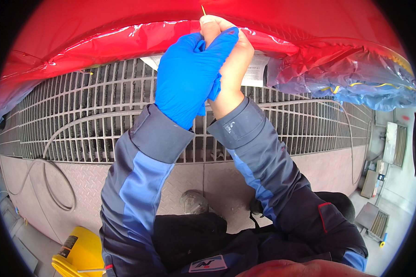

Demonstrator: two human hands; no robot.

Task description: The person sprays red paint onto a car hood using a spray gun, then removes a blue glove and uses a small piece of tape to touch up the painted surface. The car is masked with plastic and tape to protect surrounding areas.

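Note:
My right hand, bare, pinches a thin yellow stick between thumb and fingertips. The tip of this stick points away from me, at the shiny red painted panel; whether it touches the paint I cannot tell. My left hand wears a blue glove and is closed against the right one, its thumb lying across the back of the fingers. The gloved fingers are partly hidden between the two hands. Red-sprayed plastic film hangs along the panel's lower edge, just beyond my hands.
Clear bluish film with red overspray hangs at the right, above printed paper. A metal floor grating lies below, crossed by a hose. Tread plates lie nearer me. A yellow bucket stands at lower left.

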